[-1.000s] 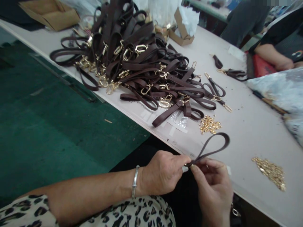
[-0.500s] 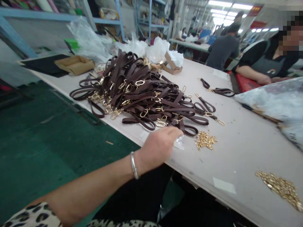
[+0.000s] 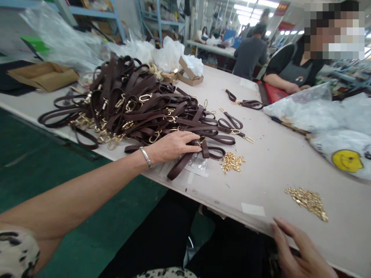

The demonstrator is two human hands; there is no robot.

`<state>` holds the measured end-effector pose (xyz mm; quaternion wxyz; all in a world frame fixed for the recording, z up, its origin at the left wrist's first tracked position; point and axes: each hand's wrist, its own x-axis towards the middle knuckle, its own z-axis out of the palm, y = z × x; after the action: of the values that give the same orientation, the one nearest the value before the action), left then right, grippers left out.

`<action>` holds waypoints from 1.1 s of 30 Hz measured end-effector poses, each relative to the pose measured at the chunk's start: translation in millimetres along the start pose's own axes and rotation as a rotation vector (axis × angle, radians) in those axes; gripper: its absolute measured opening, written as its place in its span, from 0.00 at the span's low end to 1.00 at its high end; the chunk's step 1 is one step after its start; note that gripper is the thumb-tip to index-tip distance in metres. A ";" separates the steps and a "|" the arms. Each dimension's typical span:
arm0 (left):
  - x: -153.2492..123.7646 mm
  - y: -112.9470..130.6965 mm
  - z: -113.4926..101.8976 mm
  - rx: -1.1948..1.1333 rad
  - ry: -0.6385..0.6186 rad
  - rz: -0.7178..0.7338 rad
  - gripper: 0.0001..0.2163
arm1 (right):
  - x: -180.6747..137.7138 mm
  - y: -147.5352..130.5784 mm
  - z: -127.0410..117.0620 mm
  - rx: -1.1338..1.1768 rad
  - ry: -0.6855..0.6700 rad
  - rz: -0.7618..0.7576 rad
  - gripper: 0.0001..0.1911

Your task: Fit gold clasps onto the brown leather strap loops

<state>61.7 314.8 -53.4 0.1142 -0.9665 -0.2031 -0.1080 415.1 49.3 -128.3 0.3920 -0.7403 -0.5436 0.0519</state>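
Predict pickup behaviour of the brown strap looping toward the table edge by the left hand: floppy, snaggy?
The brown strap is probably bendy yet springy: it curves back in a rounded loop. It may snag, since it lies against the strap pile. Gold-coloured hardware beside the left hand could make that end heavier.

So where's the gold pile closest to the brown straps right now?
In the head view, the gold pile lies on the table right of centre, beside the near right end of the brown straps, right of the left hand.
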 end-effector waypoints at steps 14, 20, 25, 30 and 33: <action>7.2 29.4 -38.2 -0.639 0.424 -0.244 0.12 | 87.0 -78.8 113.5 -0.219 -0.161 -0.314 0.10; 9.4 75.7 -63.9 -1.631 0.333 -0.836 0.08 | 89.1 -75.2 114.4 -0.313 -0.144 -0.503 0.10; -11.0 109.2 -41.2 -2.026 0.249 -1.243 0.09 | 86.3 -68.1 114.6 -0.302 -0.111 -0.570 0.10; -27.0 133.2 -35.1 -2.003 0.359 -1.302 0.09 | 80.9 -64.4 108.1 -0.195 -0.130 -0.550 0.11; -30.6 141.4 -34.9 -2.056 0.433 -1.262 0.17 | 78.3 -65.3 105.6 -0.165 -0.126 -0.533 0.11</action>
<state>87.7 168.2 -53.1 -0.7428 -0.3009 -0.4327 -0.4128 343.7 177.5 -131.9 0.2956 -0.5959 -0.7449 -0.0516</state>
